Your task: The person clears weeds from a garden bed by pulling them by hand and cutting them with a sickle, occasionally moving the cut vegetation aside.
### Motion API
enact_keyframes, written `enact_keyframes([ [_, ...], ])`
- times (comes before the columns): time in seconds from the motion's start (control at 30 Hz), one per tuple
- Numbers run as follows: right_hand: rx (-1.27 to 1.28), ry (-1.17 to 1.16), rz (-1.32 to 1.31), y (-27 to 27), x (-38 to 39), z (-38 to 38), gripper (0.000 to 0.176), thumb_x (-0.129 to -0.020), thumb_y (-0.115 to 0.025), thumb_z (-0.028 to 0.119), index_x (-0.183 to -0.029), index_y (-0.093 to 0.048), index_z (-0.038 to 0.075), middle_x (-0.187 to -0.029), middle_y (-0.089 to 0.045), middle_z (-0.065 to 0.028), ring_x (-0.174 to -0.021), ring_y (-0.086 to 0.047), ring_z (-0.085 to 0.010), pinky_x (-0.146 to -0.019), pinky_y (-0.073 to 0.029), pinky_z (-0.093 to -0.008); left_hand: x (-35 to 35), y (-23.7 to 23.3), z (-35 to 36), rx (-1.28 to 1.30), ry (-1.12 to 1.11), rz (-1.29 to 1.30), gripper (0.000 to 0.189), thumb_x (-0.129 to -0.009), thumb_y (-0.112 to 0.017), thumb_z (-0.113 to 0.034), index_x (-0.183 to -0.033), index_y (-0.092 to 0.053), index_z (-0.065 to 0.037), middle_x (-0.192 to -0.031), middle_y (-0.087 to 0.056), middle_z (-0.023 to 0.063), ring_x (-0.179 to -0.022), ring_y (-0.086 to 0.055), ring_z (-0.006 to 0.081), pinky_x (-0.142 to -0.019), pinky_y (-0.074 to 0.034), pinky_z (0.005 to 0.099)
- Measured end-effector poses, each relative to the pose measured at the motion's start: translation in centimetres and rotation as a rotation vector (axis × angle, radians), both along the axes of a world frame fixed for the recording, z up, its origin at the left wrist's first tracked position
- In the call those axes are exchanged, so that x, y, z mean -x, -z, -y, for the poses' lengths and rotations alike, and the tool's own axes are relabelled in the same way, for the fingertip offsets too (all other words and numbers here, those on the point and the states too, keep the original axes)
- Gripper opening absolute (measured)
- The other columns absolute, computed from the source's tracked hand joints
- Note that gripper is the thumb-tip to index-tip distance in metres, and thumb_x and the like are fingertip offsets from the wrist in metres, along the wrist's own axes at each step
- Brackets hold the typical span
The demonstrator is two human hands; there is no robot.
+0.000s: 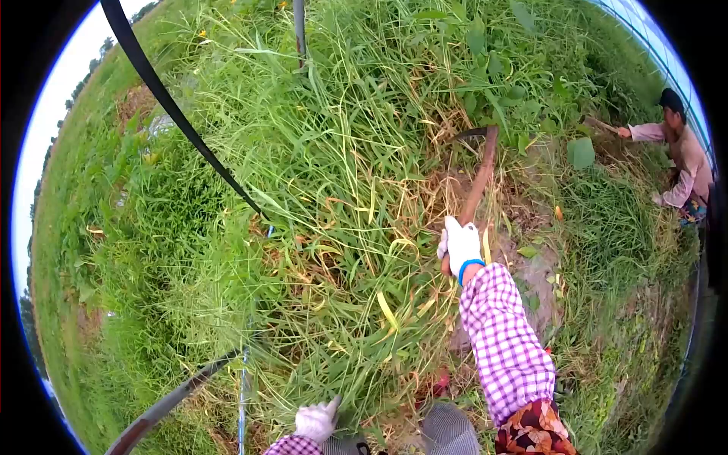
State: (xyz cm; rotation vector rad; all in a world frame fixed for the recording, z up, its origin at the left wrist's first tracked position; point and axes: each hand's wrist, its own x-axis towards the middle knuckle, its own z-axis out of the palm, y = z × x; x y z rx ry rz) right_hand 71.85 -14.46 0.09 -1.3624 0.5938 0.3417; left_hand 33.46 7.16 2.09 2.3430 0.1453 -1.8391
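Observation:
My right hand [461,246], in a white glove with a blue band at the wrist, is closed around the wooden handle of a sickle [481,178]. The sickle reaches forward, and its dark curved blade lies partly hidden among dry stalks. At the bottom, my left hand [316,422], also in a white glove, is low beside the long green grass [341,303]. Its visible fingers are stretched out against the blades, with the rest partly out of sight. Yellowed leaves and dry stems mix with the grass between my hands.
Another person [686,155] crouches at the right, one hand on a wooden-handled tool [600,123]. A rusty pole [178,394], a black strap [171,106] and an upright post [299,34] stand at the left and top. Bare soil [540,280] shows beside my right arm.

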Motion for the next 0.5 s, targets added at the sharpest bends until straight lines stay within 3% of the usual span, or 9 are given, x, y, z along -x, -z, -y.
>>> enact_keyframes([
  [0.1,-0.249,0.024,-0.093,3.9,-3.2,-3.4,0.025,-0.094,-0.054,0.02,-0.074,-0.047,0.007,-0.053,-0.046,-0.0033,-0.039,-0.044,-0.0167,-0.038,-0.038,-0.0331,0.4,-2.9,-0.4,-0.038,0.068,0.096,0.058,-0.099,-0.044,-0.037,-0.151,-0.02,-0.022,-0.12,-0.059,0.0181,-0.101,-0.062,0.0254,-0.093,-0.047,0.0426],
  [0.2,-0.404,-0.338,-0.232,3.3,3.6,-5.3,0.026,-0.094,-0.056,0.021,-0.073,-0.048,0.008,-0.052,-0.046,-0.0009,-0.039,-0.045,-0.016,-0.04,-0.041,-0.0305,3.0,-3.5,-1.0,-0.135,0.04,0.248,0.054,-0.087,-0.059,-0.025,-0.138,-0.04,-0.017,-0.122,-0.058,0.0177,-0.107,-0.059,0.0288,-0.092,-0.047,0.0442],
  [0.27,-0.198,-0.655,-0.427,-0.1,13.1,-4.8,0.024,-0.094,-0.057,0.024,-0.087,-0.045,0.005,-0.059,-0.048,-0.0003,-0.043,-0.047,-0.0137,-0.041,-0.043,-0.0302,3.3,-4.1,-2.0,-0.14,0.045,0.561,0.046,-0.082,-0.068,-0.019,-0.125,-0.055,-0.011,-0.112,-0.064,0.0136,-0.098,-0.064,0.0272,-0.082,-0.052,0.0409],
  [0.3,-0.186,-0.802,-0.391,-0.8,17.8,-3.4,0.025,-0.095,-0.056,0.026,-0.094,-0.041,0.005,-0.063,-0.049,-0.0008,-0.045,-0.046,-0.0131,-0.042,-0.044,-0.0301,1.3,-4.6,-2.5,-0.224,0.114,0.335,0.061,-0.087,-0.063,-0.018,-0.141,-0.033,-0.018,-0.114,-0.06,0.019,-0.097,-0.063,0.0275,-0.086,-0.05,0.0455],
  [0.33,-0.06,-0.818,-0.442,-2.5,21.6,-2.4,0.026,-0.096,-0.053,0.026,-0.099,-0.042,0.003,-0.064,-0.048,-0.0009,-0.047,-0.047,-0.0128,-0.043,-0.044,-0.0305,1.7,-4.2,-3.5,-0.23,0.071,0.483,0.061,-0.083,-0.064,-0.013,-0.136,-0.036,-0.017,-0.109,-0.061,0.0179,-0.093,-0.064,0.0273,-0.081,-0.051,0.0452],
  [0.37,-0.044,-0.825,-0.482,-3.0,25.2,-0.9,0.032,-0.095,-0.053,0.03,-0.103,-0.045,0.0,-0.068,-0.055,-0.0065,-0.053,-0.056,-0.021,-0.049,-0.048,-0.0355,2.0,-3.4,-5.4,-0.238,0.029,0.635,0.06,-0.079,-0.066,-0.008,-0.132,-0.039,-0.015,-0.105,-0.061,0.0167,-0.088,-0.065,0.0272,-0.076,-0.052,0.0449],
  [0.43,0.487,-0.932,-0.333,-3.8,31.0,1.6,0.041,-0.092,-0.055,0.035,-0.108,-0.047,-0.002,-0.078,-0.063,-0.017,-0.068,-0.065,-0.0333,-0.061,-0.052,-0.0418,1.3,-2.0,-8.3,-0.318,0.008,0.688,0.057,-0.078,-0.066,-0.005,-0.128,-0.041,-0.014,-0.097,-0.061,0.0148,-0.08,-0.065,0.0269,-0.069,-0.052,0.0443],
  [0.47,0.493,-0.92,-0.334,-5.1,30.6,1.6,0.041,-0.092,-0.055,0.035,-0.108,-0.047,-0.002,-0.078,-0.063,-0.017,-0.068,-0.065,-0.0333,-0.061,-0.052,-0.0418,-1.5,-4.5,-8.3,-0.335,-0.03,0.466,0.055,-0.083,-0.063,-0.013,-0.133,-0.039,-0.015,-0.12,-0.056,0.0135,-0.098,-0.062,0.0288,-0.084,-0.049,0.0414],
  [0.5,0.565,-0.933,-0.381,-6.6,29.6,1.3,0.043,-0.091,-0.056,0.037,-0.109,-0.047,-0.002,-0.083,-0.064,-0.0209,-0.075,-0.066,-0.0369,-0.066,-0.052,-0.0435,-2.4,-5.1,-8.2,-0.329,-0.02,0.473,0.055,-0.083,-0.063,-0.013,-0.133,-0.039,-0.015,-0.12,-0.056,0.0135,-0.098,-0.062,0.0288,-0.084,-0.049,0.0414],
])
